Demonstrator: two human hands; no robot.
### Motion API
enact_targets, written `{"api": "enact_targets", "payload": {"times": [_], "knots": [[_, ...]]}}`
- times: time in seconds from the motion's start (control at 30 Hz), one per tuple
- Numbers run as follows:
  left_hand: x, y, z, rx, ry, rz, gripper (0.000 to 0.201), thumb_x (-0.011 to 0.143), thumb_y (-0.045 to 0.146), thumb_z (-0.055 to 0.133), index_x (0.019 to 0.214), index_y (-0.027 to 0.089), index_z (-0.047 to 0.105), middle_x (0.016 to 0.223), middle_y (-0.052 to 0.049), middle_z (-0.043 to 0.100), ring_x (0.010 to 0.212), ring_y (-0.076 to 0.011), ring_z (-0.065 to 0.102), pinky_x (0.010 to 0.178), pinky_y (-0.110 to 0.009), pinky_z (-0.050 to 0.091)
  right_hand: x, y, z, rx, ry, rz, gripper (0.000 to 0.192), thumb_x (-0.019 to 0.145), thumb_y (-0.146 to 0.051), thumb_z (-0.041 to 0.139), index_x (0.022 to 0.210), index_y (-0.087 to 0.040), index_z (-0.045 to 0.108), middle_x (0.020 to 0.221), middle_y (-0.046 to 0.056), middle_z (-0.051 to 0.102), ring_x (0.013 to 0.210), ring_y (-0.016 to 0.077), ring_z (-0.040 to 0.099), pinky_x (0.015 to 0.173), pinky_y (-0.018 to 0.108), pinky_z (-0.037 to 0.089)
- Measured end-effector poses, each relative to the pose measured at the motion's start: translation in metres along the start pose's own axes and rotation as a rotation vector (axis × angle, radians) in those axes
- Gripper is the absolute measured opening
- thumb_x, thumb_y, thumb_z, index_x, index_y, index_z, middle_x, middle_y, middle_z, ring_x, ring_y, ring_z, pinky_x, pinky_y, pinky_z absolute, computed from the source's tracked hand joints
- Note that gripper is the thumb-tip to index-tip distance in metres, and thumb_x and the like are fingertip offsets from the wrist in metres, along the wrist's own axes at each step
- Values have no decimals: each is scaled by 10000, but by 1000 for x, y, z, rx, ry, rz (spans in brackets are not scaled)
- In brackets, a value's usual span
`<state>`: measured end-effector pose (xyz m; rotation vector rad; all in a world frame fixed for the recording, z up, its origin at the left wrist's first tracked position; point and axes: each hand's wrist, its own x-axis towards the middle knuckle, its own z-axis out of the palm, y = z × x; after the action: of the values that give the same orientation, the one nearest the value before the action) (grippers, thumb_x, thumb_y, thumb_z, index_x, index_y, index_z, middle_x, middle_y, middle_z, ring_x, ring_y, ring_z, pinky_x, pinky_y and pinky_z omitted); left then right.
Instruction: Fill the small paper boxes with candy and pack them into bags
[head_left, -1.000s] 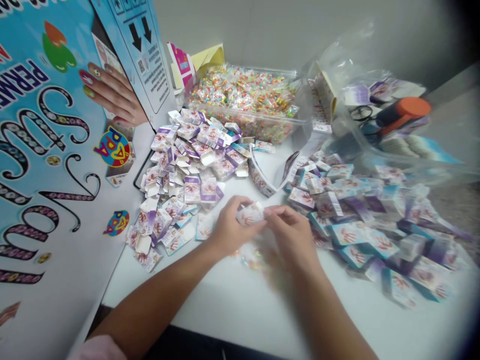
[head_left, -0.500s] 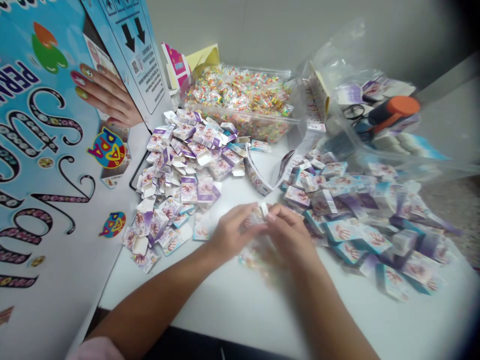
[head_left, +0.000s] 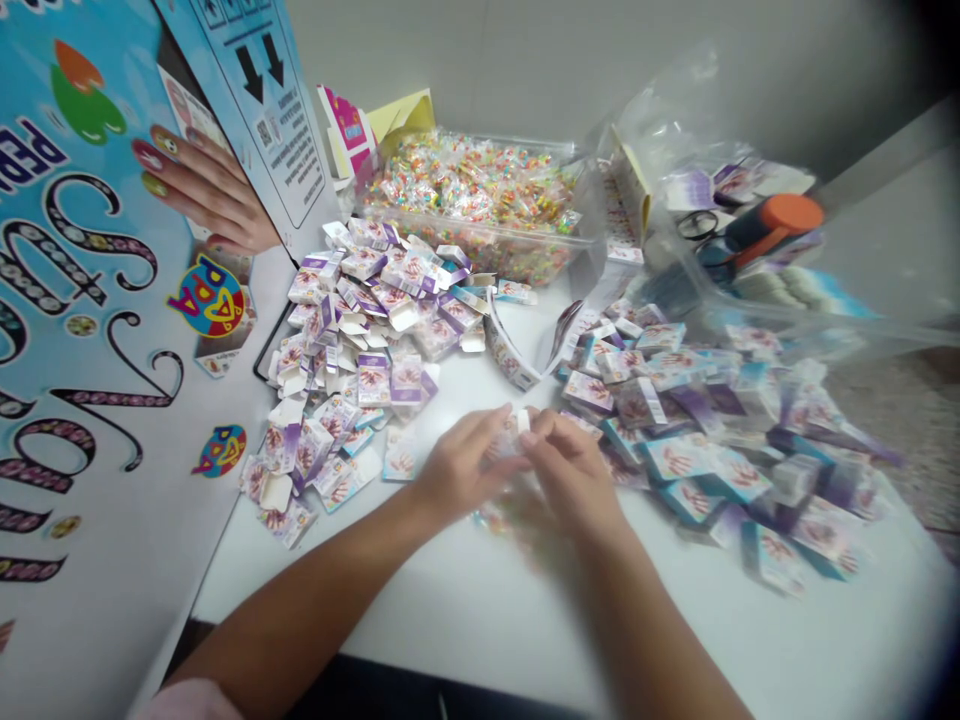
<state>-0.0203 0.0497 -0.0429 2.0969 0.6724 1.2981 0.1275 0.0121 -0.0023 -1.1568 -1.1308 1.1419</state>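
Between my two hands, over the middle of the white table (head_left: 480,600), is a small printed cardboard box (head_left: 507,440) with a white end flap. My left hand (head_left: 461,465) is wrapped round the box from the left. The fingers of my right hand (head_left: 574,465) pinch the flap end from the right. Some small colourful packets (head_left: 495,520) lie below my hands, partly hidden and blurred. A pile of small boxes, several with open ends (head_left: 375,300), spreads to the left, and another pile of boxes (head_left: 690,460) lies to the right.
A clear plastic bin (head_left: 480,235) full of colourful packets stands at the back. A curved printed card strip (head_left: 514,360) lies before it. A large printed display board (head_left: 150,400) rises at the left. Back right, a clear container (head_left: 705,280) holds a dark bottle with an orange cap (head_left: 791,212).
The whole view has shifted slightly left. Both hands remain at the box, with the right fingers moved a little on its white flap.
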Motion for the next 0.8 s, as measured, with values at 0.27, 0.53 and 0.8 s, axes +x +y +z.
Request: {"api": "enact_targets", "payload": {"times": [0.27,0.53,0.8], "knots": [[-4,-6,3,46,-69,9,492,950,356,567,1376,122,488,1159,-190,663,1095,-254,655,942,-385,551,-2,-1,-8,-543,-37,-266,386,901,-349,591,617,-226,360,608,-39,382,588,136,389,576,283,306],[-3,-9,3,25,-107,-68,499,933,387,590,1349,121,519,1049,-154,679,999,-235,677,874,-359,564,-3,-3,-5,-571,-74,-262,391,941,-299,541,611,-228,345,615,-30,378,590,136,375,570,290,298],[2,-2,1,-82,-9,-80,469,861,415,690,1236,150,595,1026,-121,701,931,-205,690,835,-313,562,-2,-8,-8,-211,-142,-79,421,926,-449,578,618,-208,424,650,-27,409,617,130,393,586,273,319]]}}
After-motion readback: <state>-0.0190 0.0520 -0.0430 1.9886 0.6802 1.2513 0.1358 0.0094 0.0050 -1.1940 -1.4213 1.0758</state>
